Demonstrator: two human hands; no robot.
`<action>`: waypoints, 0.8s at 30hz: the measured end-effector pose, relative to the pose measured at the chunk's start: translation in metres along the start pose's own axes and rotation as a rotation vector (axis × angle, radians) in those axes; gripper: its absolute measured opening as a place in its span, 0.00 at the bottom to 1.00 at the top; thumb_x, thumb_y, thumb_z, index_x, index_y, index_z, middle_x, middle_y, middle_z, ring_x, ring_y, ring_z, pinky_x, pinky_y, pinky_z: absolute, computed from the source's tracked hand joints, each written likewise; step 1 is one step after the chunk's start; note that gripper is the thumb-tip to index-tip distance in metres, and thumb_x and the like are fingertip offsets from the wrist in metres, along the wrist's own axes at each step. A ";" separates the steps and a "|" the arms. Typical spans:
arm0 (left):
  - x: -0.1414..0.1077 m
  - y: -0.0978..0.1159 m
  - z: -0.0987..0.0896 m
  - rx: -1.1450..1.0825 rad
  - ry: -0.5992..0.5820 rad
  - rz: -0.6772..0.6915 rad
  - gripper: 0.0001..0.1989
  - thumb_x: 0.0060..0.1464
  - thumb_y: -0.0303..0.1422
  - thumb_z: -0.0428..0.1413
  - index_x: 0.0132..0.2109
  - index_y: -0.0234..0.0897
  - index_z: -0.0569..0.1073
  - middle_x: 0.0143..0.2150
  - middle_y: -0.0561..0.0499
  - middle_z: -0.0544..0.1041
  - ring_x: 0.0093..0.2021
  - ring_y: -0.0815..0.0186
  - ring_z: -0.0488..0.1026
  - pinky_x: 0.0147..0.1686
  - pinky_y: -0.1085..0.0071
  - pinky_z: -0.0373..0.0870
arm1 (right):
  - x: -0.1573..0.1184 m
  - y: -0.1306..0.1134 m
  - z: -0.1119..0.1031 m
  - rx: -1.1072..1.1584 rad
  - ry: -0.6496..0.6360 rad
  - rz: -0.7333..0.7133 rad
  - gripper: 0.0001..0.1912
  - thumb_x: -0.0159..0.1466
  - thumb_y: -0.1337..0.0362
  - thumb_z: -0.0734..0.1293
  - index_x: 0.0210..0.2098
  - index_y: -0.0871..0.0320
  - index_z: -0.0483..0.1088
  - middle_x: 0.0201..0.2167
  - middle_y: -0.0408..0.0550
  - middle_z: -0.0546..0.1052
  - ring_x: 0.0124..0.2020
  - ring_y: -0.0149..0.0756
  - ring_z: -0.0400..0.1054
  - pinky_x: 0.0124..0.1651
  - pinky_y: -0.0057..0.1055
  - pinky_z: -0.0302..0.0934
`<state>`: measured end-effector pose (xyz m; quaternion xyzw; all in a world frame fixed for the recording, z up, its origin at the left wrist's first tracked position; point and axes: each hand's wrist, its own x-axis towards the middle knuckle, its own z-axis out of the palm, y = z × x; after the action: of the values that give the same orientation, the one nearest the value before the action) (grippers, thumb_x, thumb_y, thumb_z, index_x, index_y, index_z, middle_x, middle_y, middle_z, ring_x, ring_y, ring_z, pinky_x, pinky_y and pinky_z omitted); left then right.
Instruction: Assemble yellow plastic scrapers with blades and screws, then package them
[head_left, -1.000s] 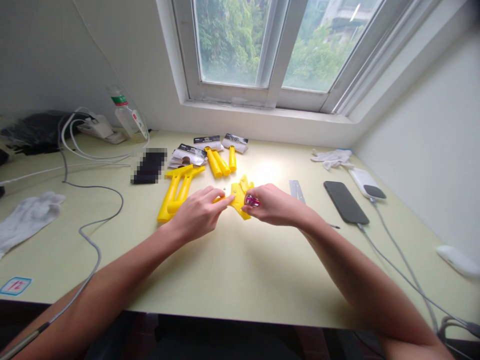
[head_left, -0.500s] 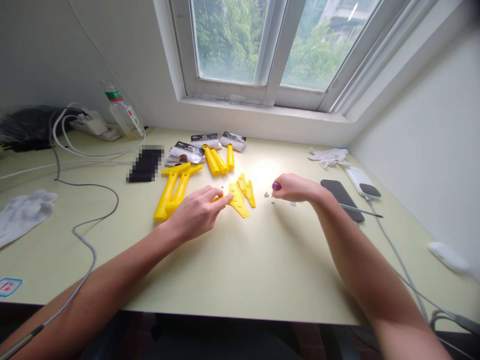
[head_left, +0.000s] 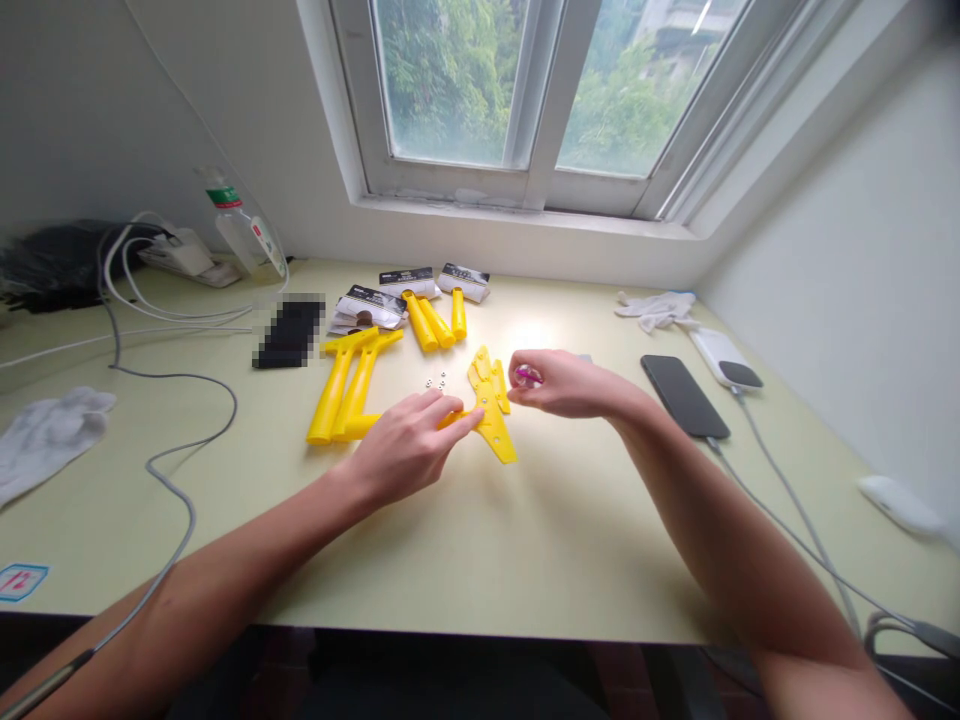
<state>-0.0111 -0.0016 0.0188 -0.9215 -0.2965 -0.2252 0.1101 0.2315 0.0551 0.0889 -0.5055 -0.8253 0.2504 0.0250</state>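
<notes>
My left hand (head_left: pixel 409 445) is wrapped round the handle of a yellow scraper-like tool (head_left: pixel 493 420), its index finger on the wide head. My right hand (head_left: pixel 562 384) is closed on a purple and clear screwdriver handle (head_left: pixel 528 376), just right of the tool's head; the shaft is hard to make out. Small yellow plates (head_left: pixel 500 385) lie right behind the head. Several tiny metal nuts (head_left: pixel 429 383) rest on the table beyond my left hand. Two more yellow tools (head_left: pixel 334 395) lie to the left.
Behind are yellow handles (head_left: pixel 424 322) and black-and-white packages (head_left: pixel 367 305). A pixelated dark object (head_left: pixel 289 332), a bottle (head_left: pixel 244 235) and a glove (head_left: pixel 52 440) are at left. At right are a phone (head_left: pixel 684 397), a power bank (head_left: pixel 724 358), another glove (head_left: pixel 656 310) and cables.
My right hand has moved left with the screwdriver, close to the tool's head. My left hand has shifted the tool slightly right and nearer, uncovering more nuts.
</notes>
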 end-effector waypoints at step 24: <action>0.000 0.006 -0.001 -0.018 0.043 0.029 0.19 0.59 0.20 0.49 0.56 0.32 0.71 0.43 0.42 0.75 0.41 0.59 0.70 0.40 0.61 0.74 | 0.003 -0.016 0.019 0.325 0.021 -0.151 0.06 0.58 0.63 0.66 0.33 0.58 0.73 0.25 0.40 0.69 0.23 0.25 0.59 0.27 0.25 0.52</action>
<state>-0.0082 -0.0065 0.0189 -0.9216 -0.2788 -0.2461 0.1115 0.2112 0.0444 0.0787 -0.4338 -0.8093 0.3727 0.1337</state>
